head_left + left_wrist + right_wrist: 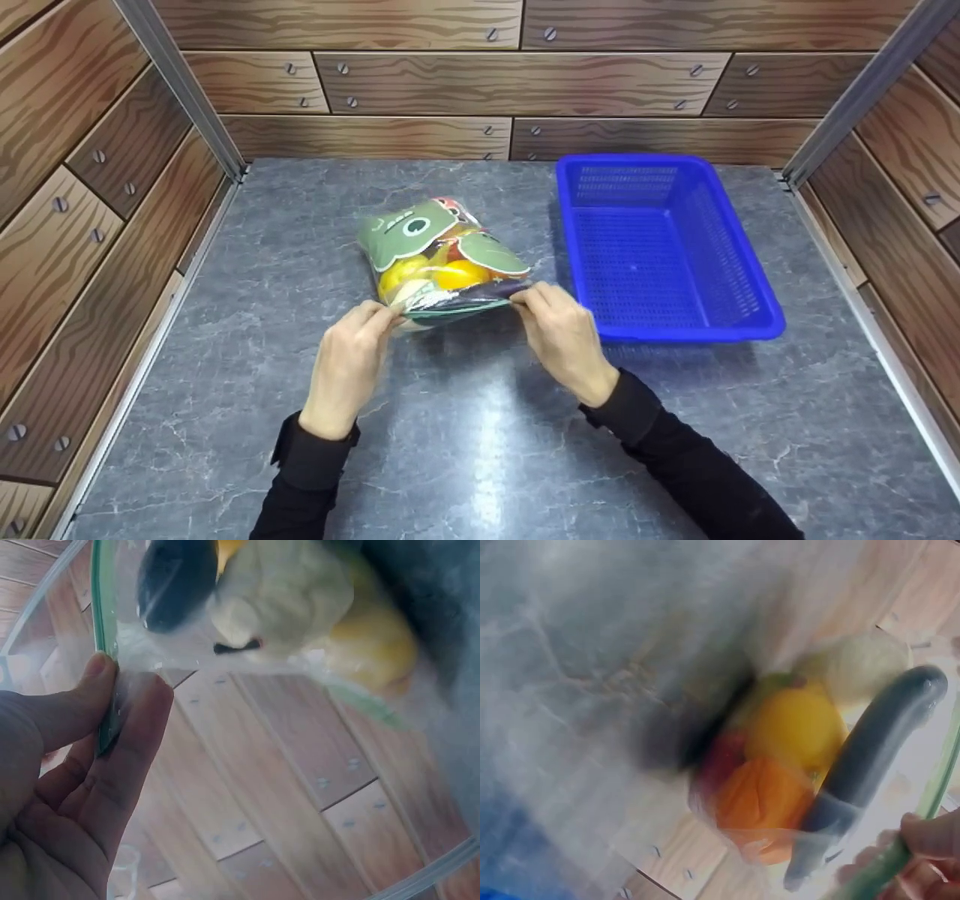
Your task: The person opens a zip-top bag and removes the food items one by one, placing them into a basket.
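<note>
A clear zip bag with a green cartoon print and a green zip strip is in the middle of the head view, its zip edge toward me. My left hand pinches the left end of that edge between thumb and fingers. At the right end, my right hand pinches the zip edge too. Through the plastic show a yellow round fruit, an orange pumpkin-like piece and a long dark eggplant. In the left wrist view a pale lumpy piece lies inside, beside the eggplant's dark end.
A blue plastic basket with perforated walls stands right of the bag, close to my right hand. Wood-patterned panels enclose the grey marbled table at the back and both sides.
</note>
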`<state>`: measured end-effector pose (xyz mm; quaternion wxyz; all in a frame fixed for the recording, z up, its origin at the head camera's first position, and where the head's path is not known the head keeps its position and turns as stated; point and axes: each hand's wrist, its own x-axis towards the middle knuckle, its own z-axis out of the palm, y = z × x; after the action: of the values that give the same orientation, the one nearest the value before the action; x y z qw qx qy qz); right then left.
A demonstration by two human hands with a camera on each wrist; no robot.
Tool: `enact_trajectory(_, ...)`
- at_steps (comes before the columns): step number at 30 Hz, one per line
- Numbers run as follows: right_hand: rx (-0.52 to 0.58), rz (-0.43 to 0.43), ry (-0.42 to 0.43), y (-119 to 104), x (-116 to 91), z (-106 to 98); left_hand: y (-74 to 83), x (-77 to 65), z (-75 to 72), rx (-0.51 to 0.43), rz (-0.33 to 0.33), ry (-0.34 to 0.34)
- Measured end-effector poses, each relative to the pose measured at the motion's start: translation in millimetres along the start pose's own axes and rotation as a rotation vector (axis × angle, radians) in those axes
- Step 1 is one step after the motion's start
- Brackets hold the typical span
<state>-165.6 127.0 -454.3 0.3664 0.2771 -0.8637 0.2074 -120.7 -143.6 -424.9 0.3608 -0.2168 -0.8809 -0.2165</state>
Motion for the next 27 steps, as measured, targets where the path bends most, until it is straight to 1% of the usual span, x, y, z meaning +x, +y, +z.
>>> enact_trajectory(2,0.02,-0.02,0.049,0,4,-8,4.1,3.4,-7.4,0.009,0.023,0.008)
enact_trajectory(5,0.048,-0.05,0.135,-2,10,-19,12.1,9.2,-17.5,0.01,0.042,0.025)
enact_trajectory(9,0.11,-0.08,0.246,-5,17,-37,23.7,17.9,-30.1,-0.009,0.058,0.059)
enact_trajectory(11,0.147,-0.085,0.288,-6,21,-46,29.6,23.0,-36.6,-0.022,0.068,0.073)
enact_trajectory(16,0.209,-0.083,0.356,-10,29,-68,43.2,37.3,-51.5,-0.061,0.101,0.111)
enact_trajectory(21,0.246,-0.101,0.423,-16,34,-88,52.6,49.1,-63.3,-0.097,0.136,0.154)
enact_trajectory(25,0.257,-0.115,0.465,-21,38,-103,57.4,56.6,-68.7,-0.12,0.153,0.187)
enact_trajectory(27,0.267,-0.115,0.471,-22,40,-110,58.6,59.6,-69.5,-0.139,0.153,0.194)
